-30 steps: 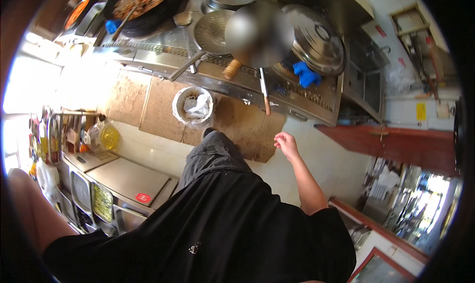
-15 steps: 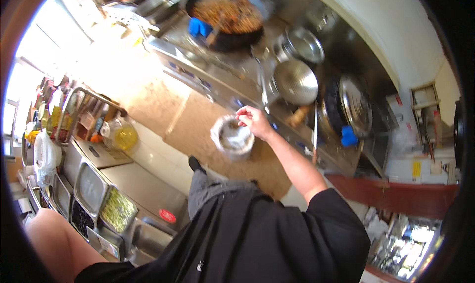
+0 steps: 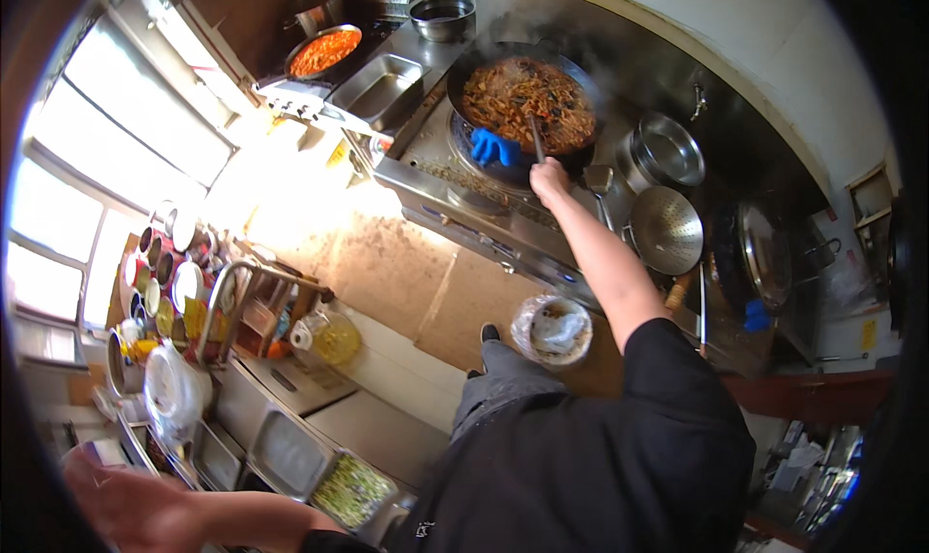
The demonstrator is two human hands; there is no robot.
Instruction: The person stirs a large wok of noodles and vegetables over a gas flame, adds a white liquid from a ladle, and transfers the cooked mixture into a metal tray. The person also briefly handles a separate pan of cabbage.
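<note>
Right hand (image 3: pixel 550 178) up from the lined bucket (image 3: pixel 553 328) – closed round a utensil handle (image 3: pixel 536 137) in the wok (image 3: pixel 524 92).
Left hand (image 3: pixel 135 507) low by the counter (image 3: pixel 373 435), grip unclear; yellow triangular sign (image 3: pixel 338 153) on stove front – blue cloth (image 3: pixel 494 148) at wok rim.

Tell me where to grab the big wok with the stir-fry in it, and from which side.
Grip the wok by the blue cloth-wrapped handle on its near rim, coming from the cook's side. The right hand holds a utensil just beside it, so the left side looks freer.

A small yellow sign (image 3: pixel 867 334) hangs on the far-right wall; a yellow triangular label (image 3: pixel 338 152) marks the stove's side.
</note>
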